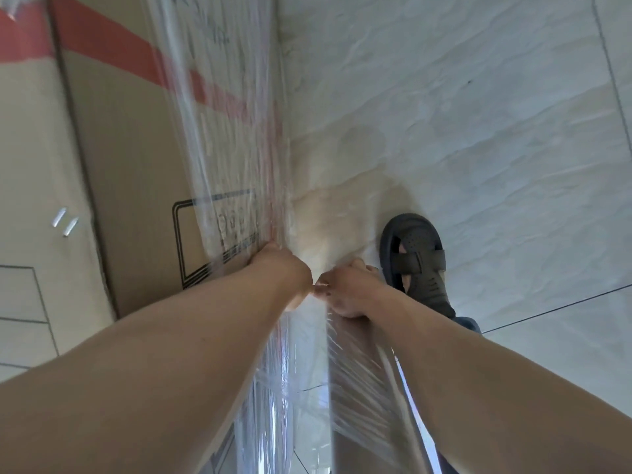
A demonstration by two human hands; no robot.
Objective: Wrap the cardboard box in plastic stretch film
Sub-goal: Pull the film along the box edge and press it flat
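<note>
Plastic film (236, 138) veils cardboard box (130, 159) | left hand (290, 271), right hand (345, 289) grip clamped on film | fingertips hidden

A dark sandal (415, 260) with a strap over the foot stands on the pale tiled floor (496, 138), toe pointing up in the view; thin dark grout lines cross the tiles. A blue trouser hem (469, 323) shows just behind its heel.

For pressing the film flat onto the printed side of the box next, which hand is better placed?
Probably the left hand: it already sits at the cardboard box edge, where the stretch film meets the printed face. The right hand grips film further from the box, near the sandal.
</note>
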